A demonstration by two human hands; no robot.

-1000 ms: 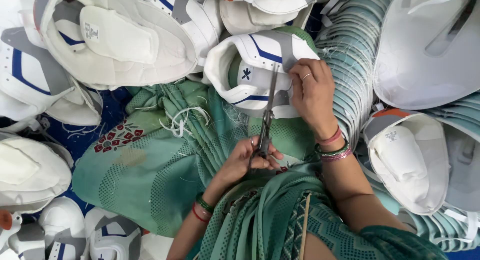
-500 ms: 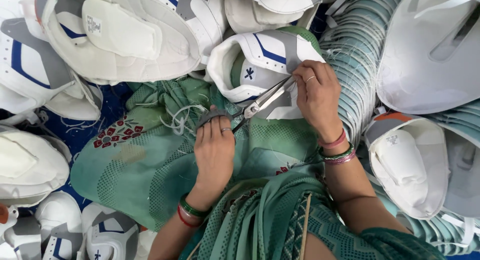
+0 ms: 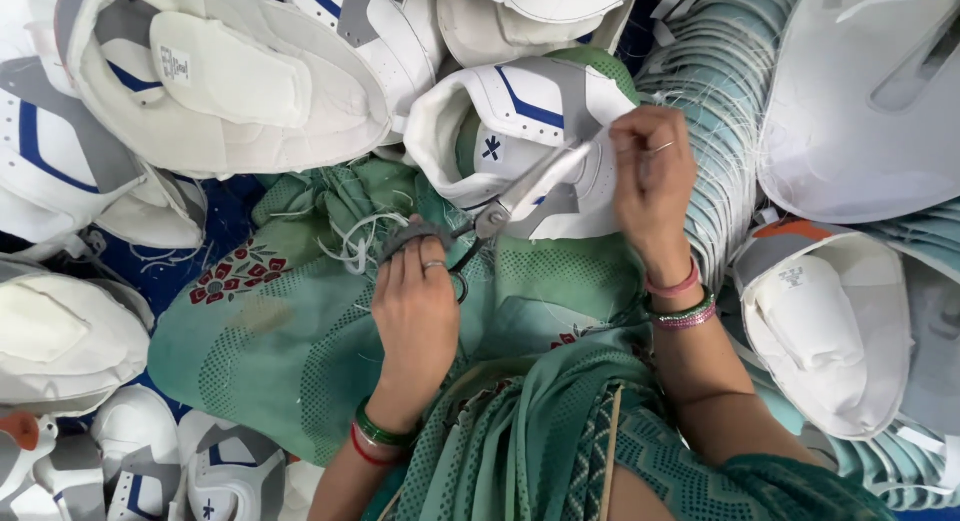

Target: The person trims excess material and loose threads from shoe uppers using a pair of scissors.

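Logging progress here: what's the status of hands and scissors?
Left hand grips scissors, blades at shoe upper. Right hand pinches upper's edge. Loose thread scraps beside scissors.

- One view only, from the camera on my head, facing straight down onto my lap and both forearms.
- Close range: my left hand point(image 3: 415, 306) and right hand point(image 3: 655, 176) sit mid-frame.
- Edges crop the surrounding pile; floor probably beneath.
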